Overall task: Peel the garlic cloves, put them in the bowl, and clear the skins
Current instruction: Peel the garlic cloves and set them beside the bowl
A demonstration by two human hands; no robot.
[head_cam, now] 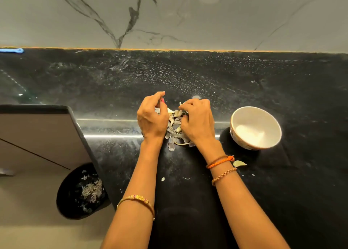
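A pile of pale garlic skins and cloves [175, 125] lies on the black counter [244, 75], between my two hands. My left hand [151, 117] curls its fingers round skins at the pile's left side. My right hand [197, 120] does the same at the right side, pinching papery skin near the top. What lies inside either palm is hidden. A white bowl [235, 120] stands to the right of my right hand, with pale peeled garlic faintly visible inside. One loose skin piece [239, 163] lies beside my right wrist.
A black bin [66, 196] holding garlic skins stands on the floor at the lower left, beside the counter's edge. Small skin scraps [163, 179] dot the counter between my forearms. A marble wall [169, 13] backs the counter. A blue object [11, 50] lies at the far left.
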